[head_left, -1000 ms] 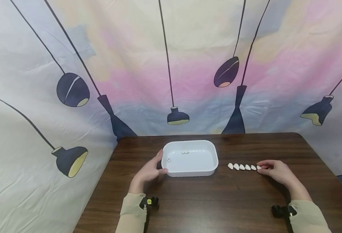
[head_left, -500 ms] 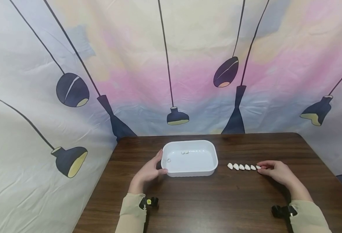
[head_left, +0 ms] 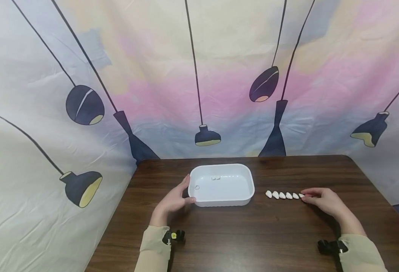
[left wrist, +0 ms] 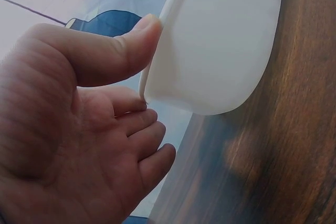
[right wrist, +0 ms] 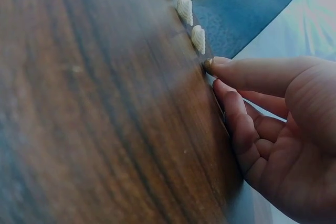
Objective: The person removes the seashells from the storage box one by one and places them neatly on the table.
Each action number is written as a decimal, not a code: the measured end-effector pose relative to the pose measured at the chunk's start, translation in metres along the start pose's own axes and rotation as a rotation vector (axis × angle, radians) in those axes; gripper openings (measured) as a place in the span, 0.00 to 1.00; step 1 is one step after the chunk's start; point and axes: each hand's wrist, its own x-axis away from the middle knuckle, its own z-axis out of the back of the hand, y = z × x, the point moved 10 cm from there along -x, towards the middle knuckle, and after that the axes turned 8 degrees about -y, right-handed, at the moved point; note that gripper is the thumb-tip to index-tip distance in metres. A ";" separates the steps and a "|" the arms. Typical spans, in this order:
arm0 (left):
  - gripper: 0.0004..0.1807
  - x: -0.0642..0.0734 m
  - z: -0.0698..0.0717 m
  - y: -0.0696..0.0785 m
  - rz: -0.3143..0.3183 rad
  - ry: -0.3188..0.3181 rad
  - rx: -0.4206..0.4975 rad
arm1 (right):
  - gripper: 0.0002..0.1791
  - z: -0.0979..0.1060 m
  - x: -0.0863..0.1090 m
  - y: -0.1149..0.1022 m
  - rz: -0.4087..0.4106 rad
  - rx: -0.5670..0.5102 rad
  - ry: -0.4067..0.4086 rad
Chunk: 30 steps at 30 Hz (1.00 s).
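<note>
My left hand (head_left: 172,198) holds the left end of a white rectangular basin (head_left: 225,203), its thumb on the front corner and its fingers along the left side. In the left wrist view, the thumb and index finger meet the basin's rim (left wrist: 152,72). Farther right, my right hand (head_left: 325,200) pinches a small white seashell (head_left: 301,195) at the right end of a row of several seashells (head_left: 282,195). In the right wrist view, the thumb tip mostly hides that end shell, while the neighbouring ribbed shell (right wrist: 198,39) shows fully.
Inside the basin, small pale ring-like marks or objects (head_left: 197,187) show; their kind is unclear. The dark wooden table (head_left: 240,234) reaches back to a cloth backdrop (head_left: 233,94) printed with hanging lamps. Black camera mounts (head_left: 173,236) sit on both wrists.
My right hand has shifted very slightly to the right at the end shell. The left hand, the basin and the row of shells stay put.
</note>
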 end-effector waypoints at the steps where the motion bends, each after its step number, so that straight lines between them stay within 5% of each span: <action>1: 0.52 0.000 0.000 0.000 0.001 0.002 0.000 | 0.20 0.001 0.000 0.000 0.001 0.005 0.001; 30: 0.51 0.002 0.000 0.000 0.001 0.007 -0.005 | 0.26 0.000 0.001 0.003 0.009 -0.062 -0.070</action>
